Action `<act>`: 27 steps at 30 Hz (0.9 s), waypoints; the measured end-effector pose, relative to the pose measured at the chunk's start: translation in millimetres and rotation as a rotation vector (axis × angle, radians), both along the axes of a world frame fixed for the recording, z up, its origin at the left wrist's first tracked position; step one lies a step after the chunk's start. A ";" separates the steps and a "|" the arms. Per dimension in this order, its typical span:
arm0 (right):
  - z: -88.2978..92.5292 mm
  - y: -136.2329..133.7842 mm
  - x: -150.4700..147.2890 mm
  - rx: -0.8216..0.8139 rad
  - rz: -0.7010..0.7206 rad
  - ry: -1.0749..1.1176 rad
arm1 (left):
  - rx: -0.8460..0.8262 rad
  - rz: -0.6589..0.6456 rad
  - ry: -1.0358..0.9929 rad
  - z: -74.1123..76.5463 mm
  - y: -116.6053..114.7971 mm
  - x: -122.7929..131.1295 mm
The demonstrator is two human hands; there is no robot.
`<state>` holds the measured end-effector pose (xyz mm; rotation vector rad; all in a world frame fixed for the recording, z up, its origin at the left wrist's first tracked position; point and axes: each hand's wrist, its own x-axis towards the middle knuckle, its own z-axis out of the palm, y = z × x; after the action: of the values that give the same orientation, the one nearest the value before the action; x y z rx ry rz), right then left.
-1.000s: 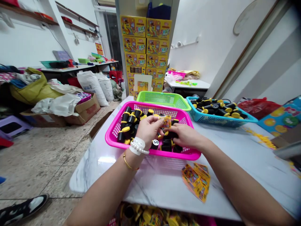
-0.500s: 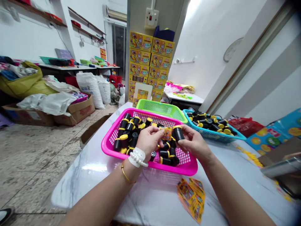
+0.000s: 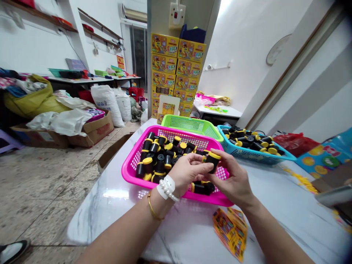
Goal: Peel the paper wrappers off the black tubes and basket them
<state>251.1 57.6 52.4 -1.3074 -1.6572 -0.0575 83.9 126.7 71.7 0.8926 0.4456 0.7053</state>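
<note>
My right hand grips a small black canister with a yellow cap, tilted a little above the pink basket. Closed against the canister's left side, my left hand has its thumb pressed on it. Beside those fingers shows a sliver of a colourful printed label; the rest of it is hidden. Many similar black canisters with yellow caps fill the basket below. Nearer me, a loose pile of orange printed labels lies on the marbled table.
Behind the pink basket sits a green basket. A blue basket of more canisters stands to the right, near yellow bits and a red bag. Yellow printed boxes are stacked against the pillar.
My left hand has moved right and brought the printed label against the canister, where fingers now mostly hide it. The view has shifted slightly.
</note>
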 end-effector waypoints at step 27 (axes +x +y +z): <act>20.9 -13.1 -14.2 0.328 -0.070 -0.416 | 0.249 0.186 0.139 0.8 -12.5 8.0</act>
<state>236.9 44.6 73.3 -1.1487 -1.8474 -0.6547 91.9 114.2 72.5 1.1490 0.5778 0.8856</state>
